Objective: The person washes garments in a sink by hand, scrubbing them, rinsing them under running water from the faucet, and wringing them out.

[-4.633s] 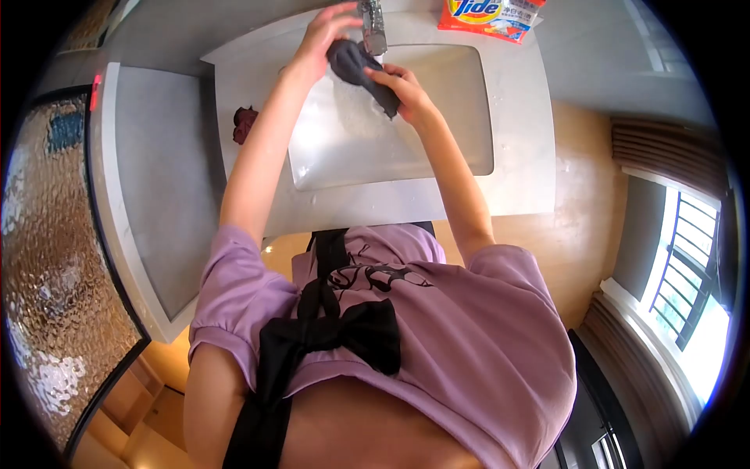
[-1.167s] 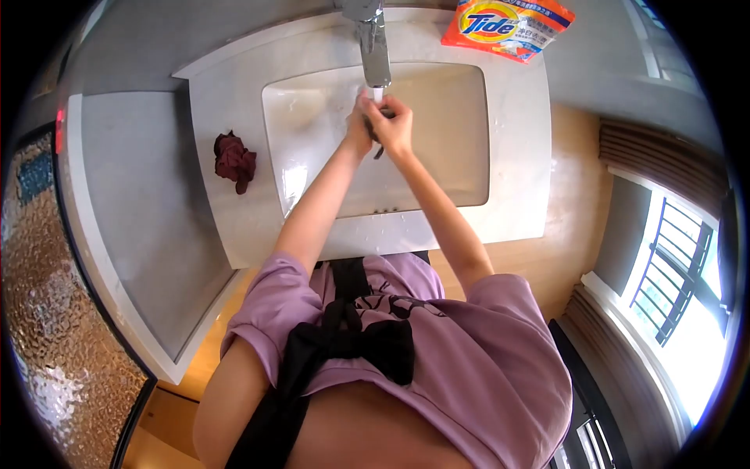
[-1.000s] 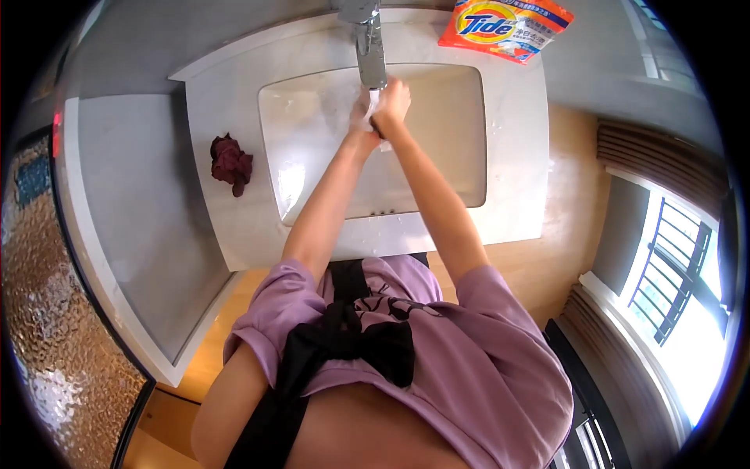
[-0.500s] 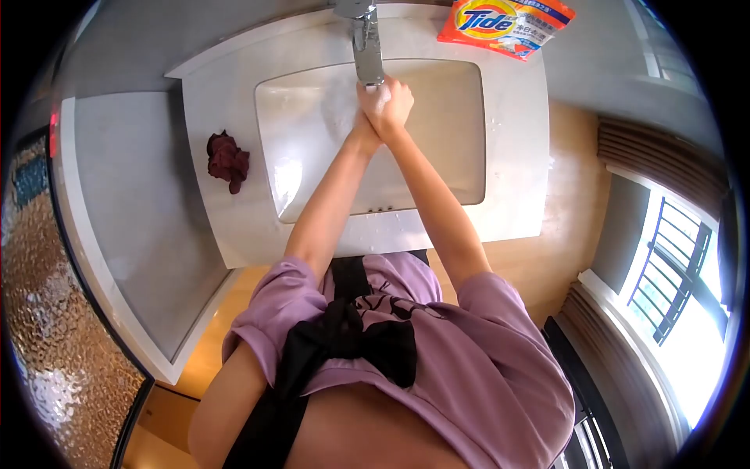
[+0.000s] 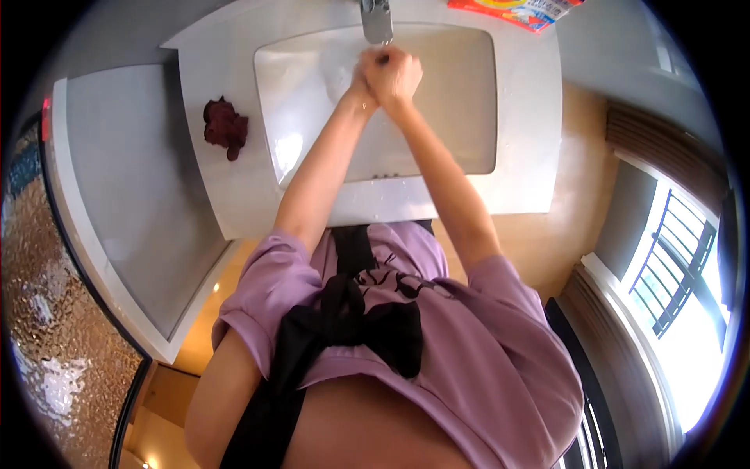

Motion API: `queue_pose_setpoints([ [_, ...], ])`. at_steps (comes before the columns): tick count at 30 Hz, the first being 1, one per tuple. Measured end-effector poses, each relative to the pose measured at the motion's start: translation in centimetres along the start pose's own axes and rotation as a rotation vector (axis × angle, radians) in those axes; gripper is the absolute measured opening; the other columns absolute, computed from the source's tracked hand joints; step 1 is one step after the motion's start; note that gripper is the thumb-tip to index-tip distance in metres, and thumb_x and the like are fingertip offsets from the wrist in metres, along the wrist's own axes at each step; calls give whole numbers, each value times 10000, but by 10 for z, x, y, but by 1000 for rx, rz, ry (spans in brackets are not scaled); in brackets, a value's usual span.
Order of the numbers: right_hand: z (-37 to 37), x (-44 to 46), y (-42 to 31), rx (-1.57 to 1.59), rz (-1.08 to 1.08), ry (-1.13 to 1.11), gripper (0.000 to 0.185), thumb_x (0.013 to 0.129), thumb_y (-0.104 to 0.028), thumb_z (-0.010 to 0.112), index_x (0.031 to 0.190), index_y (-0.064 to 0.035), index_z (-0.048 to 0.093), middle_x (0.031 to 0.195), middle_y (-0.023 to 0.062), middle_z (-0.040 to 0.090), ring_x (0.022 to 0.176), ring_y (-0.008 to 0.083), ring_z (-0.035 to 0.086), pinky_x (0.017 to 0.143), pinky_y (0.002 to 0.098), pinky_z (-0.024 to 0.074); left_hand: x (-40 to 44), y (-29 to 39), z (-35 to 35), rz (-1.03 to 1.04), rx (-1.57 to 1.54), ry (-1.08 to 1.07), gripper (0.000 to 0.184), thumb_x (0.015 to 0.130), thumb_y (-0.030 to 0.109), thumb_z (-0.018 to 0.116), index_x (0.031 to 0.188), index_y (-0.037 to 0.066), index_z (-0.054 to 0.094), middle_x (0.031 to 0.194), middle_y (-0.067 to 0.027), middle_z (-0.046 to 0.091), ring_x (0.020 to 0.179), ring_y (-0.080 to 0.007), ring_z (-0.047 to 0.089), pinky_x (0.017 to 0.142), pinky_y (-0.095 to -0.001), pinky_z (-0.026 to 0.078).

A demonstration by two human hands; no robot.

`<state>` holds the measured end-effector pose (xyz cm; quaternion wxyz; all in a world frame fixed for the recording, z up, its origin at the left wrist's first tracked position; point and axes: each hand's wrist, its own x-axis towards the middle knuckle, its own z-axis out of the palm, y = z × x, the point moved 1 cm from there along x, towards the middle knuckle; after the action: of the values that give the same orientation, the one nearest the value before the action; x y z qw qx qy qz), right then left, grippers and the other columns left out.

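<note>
Under the spout of the metal faucet (image 5: 378, 25), both my hands are pressed together over the white sink (image 5: 461, 109). My right hand (image 5: 400, 76) lies on top, its fingers curled and closed over my left hand (image 5: 362, 87). My left hand is mostly covered, with its wrist crossing beneath the right one. A small dark spot shows between the hands; whether it is an object or a gap I cannot make out. The skin looks wet. Away to the left, a crumpled dark red cloth (image 5: 225, 127) rests on the countertop, apart from my hands.
An orange Tide detergent bag (image 5: 519, 9) lies at the back right of the white countertop (image 5: 527, 141), partly cut off. Water drops dot the front rim. A grey panel (image 5: 129, 164) stands at the left, and a barred window (image 5: 676, 250) is at the right.
The view has tilted, so the sink and faucet sit higher in the frame. My hands have shifted slightly toward me from the spout, and the white foam on them no longer shows.
</note>
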<state>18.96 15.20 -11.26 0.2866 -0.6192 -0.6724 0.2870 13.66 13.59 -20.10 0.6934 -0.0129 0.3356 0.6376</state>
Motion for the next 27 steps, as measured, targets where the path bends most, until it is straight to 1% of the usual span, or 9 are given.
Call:
queue_pose_setpoints([
  [3, 9, 39, 20, -122, -9, 60, 185, 624, -289, 617, 687, -119, 654, 662, 95, 622, 632, 306, 600, 607, 363, 484, -33, 30, 41, -307, 260, 393, 255, 797, 356, 478, 807, 105, 520, 715, -21, 540, 632, -139, 526, 488, -323, 432],
  [4, 15, 52, 33, -111, 88, 57, 201, 627, -305, 612, 708, -127, 661, 676, 92, 628, 636, 306, 602, 608, 357, 487, -16, 26, 12, -327, 74, -49, 224, 782, 342, 499, 760, 120, 513, 617, 3, 516, 508, -131, 499, 399, -299, 400],
  [6, 15, 63, 59, -125, 132, 31, 232, 641, -336, 601, 739, -136, 664, 702, 82, 635, 660, 295, 608, 617, 350, 488, -34, 35, 41, -260, 452, 211, 181, 785, 303, 509, 757, 124, 525, 602, -3, 528, 426, -141, 465, 352, -264, 372],
  [11, -17, 41, 92, -61, 110, -166, 450, 652, -492, 641, 900, -117, 623, 819, 74, 635, 775, 222, 606, 711, 317, 465, -52, 72, 33, -36, 859, 174, 313, 754, 356, 607, 823, 52, 632, 662, -1, 566, 575, -85, 511, 526, -234, 385],
  [16, -38, 33, 126, 228, 11, -389, 432, 712, -213, 671, 1093, -77, 518, 858, 95, 620, 786, 164, 586, 725, 292, 463, -47, 76, 9, -122, 1481, 61, 413, 657, 415, 682, 898, 83, 627, 745, 13, 586, 681, -81, 526, 689, -231, 395],
  [21, -43, 17, 124, 796, 318, -594, 407, 687, 5, 620, 1076, 20, 500, 880, 77, 608, 785, 156, 583, 663, 220, 466, -55, 68, 27, 422, 1607, -65, 374, 627, 321, 681, 866, 41, 618, 749, -80, 613, 657, -172, 574, 690, -248, 416],
  [22, -44, 12, 119, 885, 450, -712, 389, 720, -100, 618, 1075, 11, 506, 892, 69, 602, 800, 139, 574, 691, 227, 461, -55, 66, 26, 642, 1591, -241, 382, 648, 333, 658, 869, 25, 613, 791, -93, 616, 700, -193, 584, 722, -269, 428],
  [24, -45, 1, 99, 1054, 716, -954, 430, 784, -310, 614, 1075, -8, 518, 914, 51, 590, 831, 104, 556, 746, 242, 450, -66, 73, 49, 536, 1650, -230, 445, 683, 388, 633, 910, 6, 593, 854, -112, 611, 774, -226, 585, 744, -290, 438],
  [27, -28, -8, 107, 736, 572, -1000, 627, 731, -533, 597, 1077, -15, 529, 888, 26, 584, 786, 99, 539, 771, 242, 424, -80, 80, 76, 403, 1459, -193, 235, 737, 242, 630, 739, 11, 588, 593, -50, 572, 494, -132, 550, 464, -286, 445],
])
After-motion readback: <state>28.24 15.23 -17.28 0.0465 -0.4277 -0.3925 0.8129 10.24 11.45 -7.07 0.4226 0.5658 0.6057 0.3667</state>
